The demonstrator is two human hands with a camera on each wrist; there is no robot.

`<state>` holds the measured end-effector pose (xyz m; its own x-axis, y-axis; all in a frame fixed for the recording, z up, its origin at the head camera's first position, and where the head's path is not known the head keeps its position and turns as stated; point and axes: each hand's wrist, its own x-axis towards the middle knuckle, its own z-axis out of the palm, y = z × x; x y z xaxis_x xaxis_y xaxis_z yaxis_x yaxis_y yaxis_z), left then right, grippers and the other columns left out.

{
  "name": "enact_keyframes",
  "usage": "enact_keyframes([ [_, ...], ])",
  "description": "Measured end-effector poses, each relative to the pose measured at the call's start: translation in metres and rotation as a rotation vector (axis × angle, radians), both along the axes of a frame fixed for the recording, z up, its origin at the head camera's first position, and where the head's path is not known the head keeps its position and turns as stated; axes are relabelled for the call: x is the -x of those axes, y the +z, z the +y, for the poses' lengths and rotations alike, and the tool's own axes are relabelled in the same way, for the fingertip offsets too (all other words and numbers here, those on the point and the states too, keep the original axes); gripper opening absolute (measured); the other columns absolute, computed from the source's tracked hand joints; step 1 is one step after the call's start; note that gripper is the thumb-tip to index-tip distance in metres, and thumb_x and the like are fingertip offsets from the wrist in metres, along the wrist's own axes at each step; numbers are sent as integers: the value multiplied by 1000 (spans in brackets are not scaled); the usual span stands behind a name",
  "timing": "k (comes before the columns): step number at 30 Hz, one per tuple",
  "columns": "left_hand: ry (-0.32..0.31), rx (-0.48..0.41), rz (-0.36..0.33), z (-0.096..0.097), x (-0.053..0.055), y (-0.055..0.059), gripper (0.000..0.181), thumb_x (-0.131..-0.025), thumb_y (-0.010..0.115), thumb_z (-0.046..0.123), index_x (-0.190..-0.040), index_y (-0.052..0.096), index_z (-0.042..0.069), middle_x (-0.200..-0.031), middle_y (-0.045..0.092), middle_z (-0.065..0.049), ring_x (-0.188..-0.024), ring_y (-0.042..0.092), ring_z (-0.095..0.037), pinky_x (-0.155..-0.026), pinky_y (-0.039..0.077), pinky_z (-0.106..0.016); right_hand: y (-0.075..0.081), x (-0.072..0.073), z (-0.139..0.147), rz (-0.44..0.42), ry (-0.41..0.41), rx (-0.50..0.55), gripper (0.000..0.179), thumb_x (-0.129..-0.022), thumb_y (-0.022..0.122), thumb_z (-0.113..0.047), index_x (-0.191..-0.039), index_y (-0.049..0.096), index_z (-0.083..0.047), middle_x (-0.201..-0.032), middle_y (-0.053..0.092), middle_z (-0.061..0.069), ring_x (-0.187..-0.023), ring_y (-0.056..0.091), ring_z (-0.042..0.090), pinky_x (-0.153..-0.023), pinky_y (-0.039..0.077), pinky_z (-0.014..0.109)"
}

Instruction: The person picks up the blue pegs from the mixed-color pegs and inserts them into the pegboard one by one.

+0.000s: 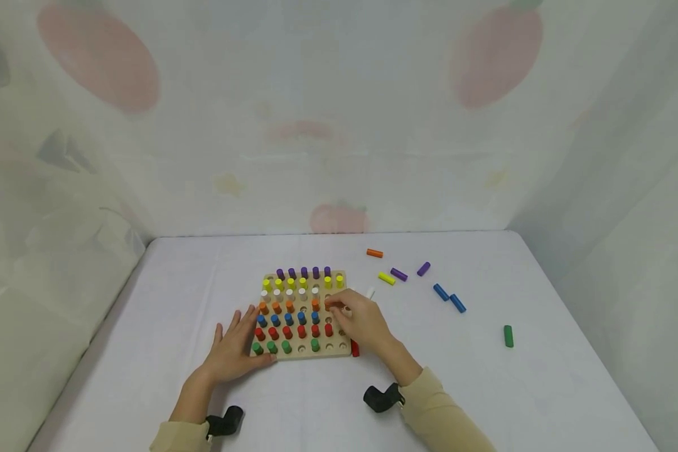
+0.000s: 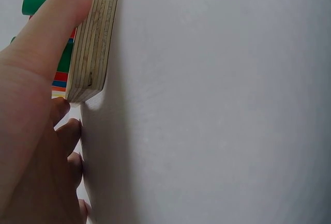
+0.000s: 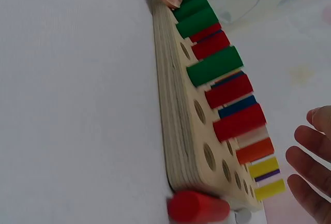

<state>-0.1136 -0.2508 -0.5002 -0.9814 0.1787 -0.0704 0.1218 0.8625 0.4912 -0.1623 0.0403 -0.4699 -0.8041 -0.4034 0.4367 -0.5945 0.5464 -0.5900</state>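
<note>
A wooden pegboard (image 1: pixel 339 353) lies on the table with upright pegs in rows of purple, yellow, white, orange, blue, red and green. My left hand (image 1: pixel 233 353) rests at its near left corner, fingers spread along the left side. Its thumb (image 2: pixel 77 1) presses the front edge. My right hand (image 1: pixel 364 317) hovers over the board's right part, fingertips beside an orange peg (image 3: pixel 255 150). In the right wrist view that peg stands in its hole, with my fingers (image 3: pixel 305 154) apart from it. The head view hides some holes under this hand.
Beyond the board's right side lie loose pegs: orange (image 1: pixel 375 253), yellow (image 1: pixel 387 278), purple (image 1: pixel 398 274), blue (image 1: pixel 441 292) and green (image 1: pixel 508 336). A red peg (image 3: pixel 199 207) lies against the board's right edge, with a white peg (image 1: pixel 370 293) farther back. Fabric walls enclose the table.
</note>
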Motion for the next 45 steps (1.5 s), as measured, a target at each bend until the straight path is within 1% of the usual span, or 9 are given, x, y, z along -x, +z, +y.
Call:
enact_keyframes([
  [5,8,9,-8,-2,-1,1,109,-65,70,63,-147,22,11,-152,19,-15,-139,9,-43,-103,-4,-68,3,2,13,38,-38,-1,18,-85,65,-11,-103,65,-13,-94,66,-5,-85,60,5,-74,53,22],
  [12,22,10,-18,-4,-3,5,109,-64,70,64,-147,22,13,-152,20,-15,-139,9,-43,-103,-4,-68,4,6,32,27,-90,41,22,-85,65,-9,-106,64,-12,-97,67,-3,-87,61,7,-74,54,26],
  [17,21,10,-18,-5,-3,4,109,-64,70,64,-147,21,13,-152,19,-15,-139,8,-43,-103,-4,-68,4,10,49,47,-129,70,26,-84,65,-7,-110,63,-13,-99,67,-2,-90,62,8,-74,55,27],
  [21,19,12,-11,-6,-3,3,109,-64,70,64,-147,22,13,-152,20,-14,-139,9,-43,-103,-4,-68,2,15,64,81,-161,101,29,-83,66,-6,-111,62,-11,-103,66,0,-91,62,10,-74,55,28],
  [23,18,12,-11,-6,-3,3,109,-64,70,64,-147,22,13,-152,20,-14,-139,9,-43,-103,-4,-68,2,17,72,102,-186,112,30,-82,67,-6,-111,62,-9,-103,66,2,-91,62,12,-73,55,29],
  [26,16,12,-8,-6,-3,3,108,-65,70,63,-147,22,12,-152,20,-14,-139,9,-43,-103,-4,-68,3,21,84,130,-222,128,30,-81,67,-5,-111,62,-7,-102,65,5,-91,62,16,-72,55,34],
  [32,17,8,-9,-6,-3,2,108,-65,71,62,-147,22,12,-152,20,-14,-139,9,-43,-103,-4,-68,1,27,106,149,-310,134,32,-81,67,-4,-112,61,-5,-101,65,9,-91,61,21,-72,54,38],
  [39,13,-2,-8,-7,-3,2,108,-65,71,62,-147,23,12,-152,20,-15,-139,9,-42,-103,-4,-68,-3,33,130,150,-384,150,34,-79,68,-3,-112,61,-3,-98,66,13,-88,63,26,-70,53,43],
  [45,14,-3,3,-6,-4,4,108,-65,71,62,-146,23,10,-152,21,-15,-139,9,-43,-103,-4,-68,-9,37,147,76,-442,131,37,-80,68,-7,-116,59,-5,-101,66,13,-90,63,28,-73,52,44],
])
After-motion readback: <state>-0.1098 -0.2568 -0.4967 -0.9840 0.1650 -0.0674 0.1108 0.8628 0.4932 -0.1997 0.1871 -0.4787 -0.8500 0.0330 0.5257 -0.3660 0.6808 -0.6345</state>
